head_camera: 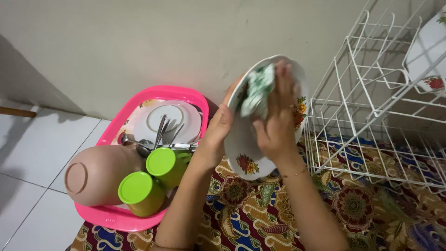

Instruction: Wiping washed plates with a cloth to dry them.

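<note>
Patterned cloth (260,223): nearest the camera, a batik-style spread with flowers in brown, blue and red, lying under both forearms and below the fingers.
Left hand (218,132): grips the left rim of the plate; the thumb lies over the front edge and the other fingers are curled behind it out of sight, so their spread cannot be told.
Right hand (278,116): lies flat on the plate's face, fingers (284,76) pressed together and pointing up, pinning the rag against the plate.
Plate (246,155): white, oval, with flower prints at the rim, held tilted on edge between the two hands, its face turned to the camera.
Rag (258,90): green and white, bunched up just left of the right fingertips, touching the plate's upper part.
Pink tub (153,93): left of the left hand's fingers, on the white floor tiles, close to the wall.
Green cups (160,162): two, lying in the tub just left of the left wrist.
Beige jug (100,172): on its side at the tub's left edge, well away from the fingers.
Spoons and forks (160,132): metal, piled on a white dish (188,116) in the tub.
Wire rack (367,107): white, right of the right fingers, standing on the cloth.
Second plate (429,51): white with flowers, standing in the rack's far upper corner.
</note>
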